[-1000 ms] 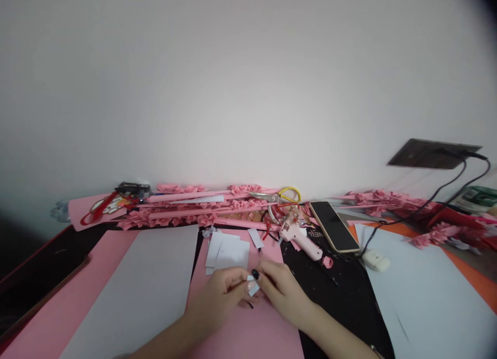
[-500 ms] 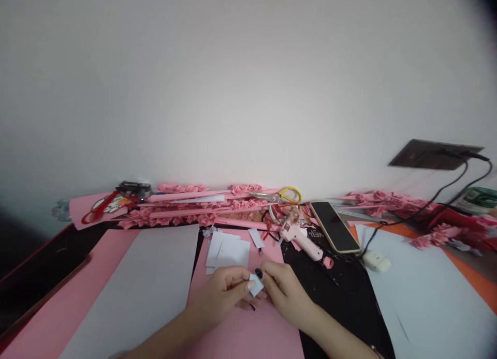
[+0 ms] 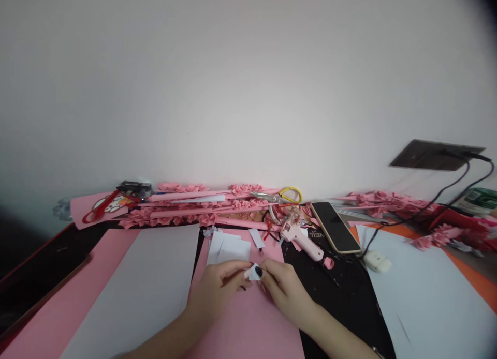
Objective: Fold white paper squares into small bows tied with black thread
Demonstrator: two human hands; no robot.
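A small piece of white paper is pinched between my two hands over a pink sheet. My left hand is closed on its left side, thumb towards me. On the right side, my right hand grips it with a dark-nailed thumb on the paper's face. Some fingertips are hidden behind the paper and the hands. Just beyond my left hand lie several white paper squares, overlapping. A narrow white strip rests on the pink sheet to their right.
Behind lie a pink glue gun, yellow-handled scissors and a phone. Pink paper flower stems line the wall. A white charger case sits by a large pale sheet. Cords hang from a wall socket.
Both hands have lifted slightly away from me with the small paper. The paper has turned, and my right thumb has come down over its face. Things on the table stay put.
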